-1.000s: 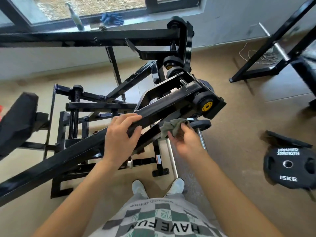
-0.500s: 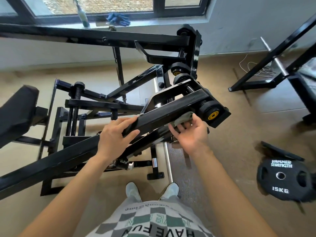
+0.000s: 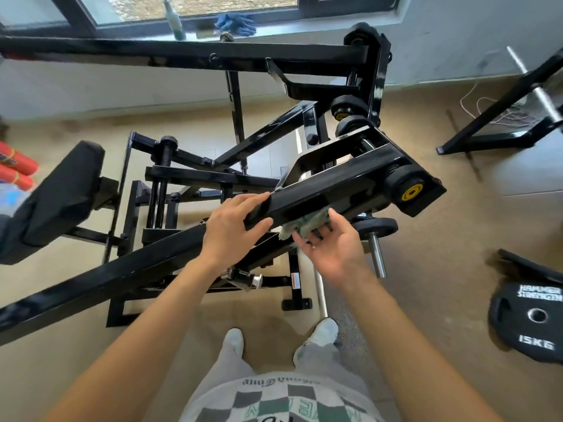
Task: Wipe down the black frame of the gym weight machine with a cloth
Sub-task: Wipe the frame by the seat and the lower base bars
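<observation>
Hands first: my left hand [image 3: 231, 226] is clamped on the slanted beam of the black frame [image 3: 335, 181], fingers over its top face and thumb against the near side. My right hand [image 3: 332, 251] sits palm up just right of the left one. Its fingers are nearly straight and press the grey-green cloth [image 3: 307, 225] up against the beam's underside, pushing rather than clenching. The cloth is bunched between those fingers and the beam, touching both. Beyond the right hand, farther along the same beam, sits a roller with a yellow cap [image 3: 411, 191]. Well right of that hand, a black weight plate [image 3: 530, 324] marked 15KG lies on the floor. A black pad [image 3: 61, 196] stands well left of the left hand.
</observation>
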